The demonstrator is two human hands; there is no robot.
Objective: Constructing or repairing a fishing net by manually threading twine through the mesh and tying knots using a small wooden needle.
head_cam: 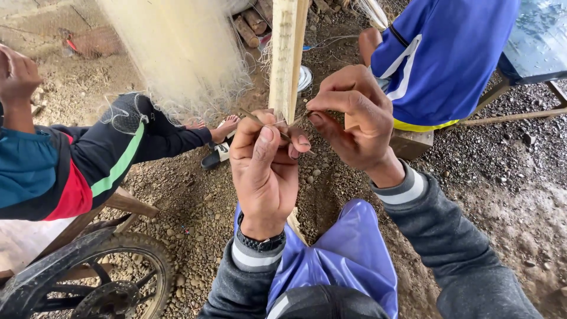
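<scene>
Head view, netting needle (277,131) pinched between left hand (266,171), right hand (354,118)

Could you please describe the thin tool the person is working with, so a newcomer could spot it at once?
Start at the upright pale wooden post in the middle. Just below its base, the left hand and right hand meet; the slim dark needle-like stick lies pinched between them. Unlike the pale fishing net, it is rigid and dark.

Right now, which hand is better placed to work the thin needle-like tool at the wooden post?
Probably left. The left hand pinches the thin needle-like tool beside the pale wooden post; the right hand only pinches fine line there.
</scene>
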